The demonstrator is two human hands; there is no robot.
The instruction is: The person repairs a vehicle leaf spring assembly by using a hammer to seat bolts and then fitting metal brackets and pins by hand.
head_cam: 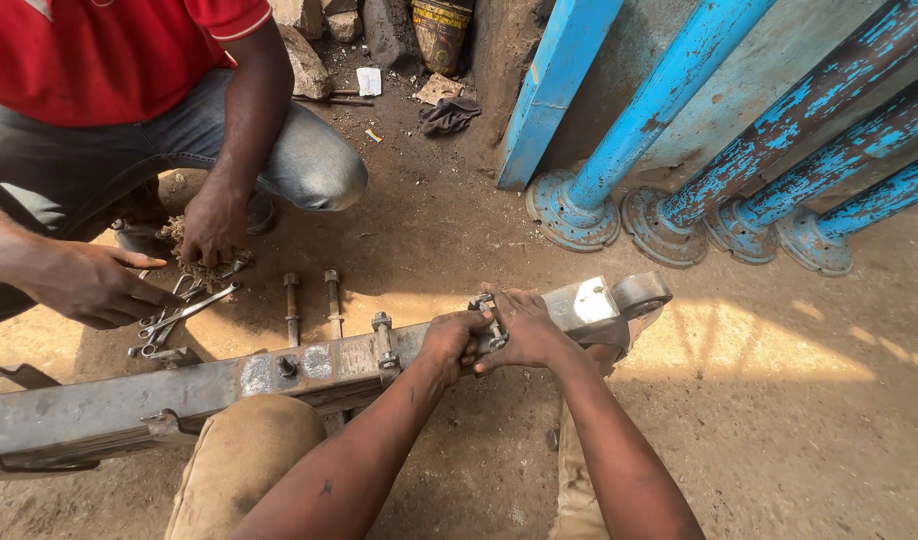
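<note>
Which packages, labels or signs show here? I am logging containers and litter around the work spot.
Paint can: top centre by the wall, round, yellow label, dirty.
Small carton: on the ground left of the can, flat, white.
Cardboard scrap: beside the dark rag, tan.
No screens or signs.

1. A dirt floor is spreading across the whole scene, dusty and brown, with oily dark staining nearer the blue posts.
2. Sunlight is falling in a pale patch on the ground just below the blue posts.
3. Those posts, chipped and flaking, are leaning against a grey wall, their round flanged bases resting on the ground.
4. Left of the posts, rough stones, a dented yellow bucket, a dark rag and paper scraps are lying in shadow.
</note>
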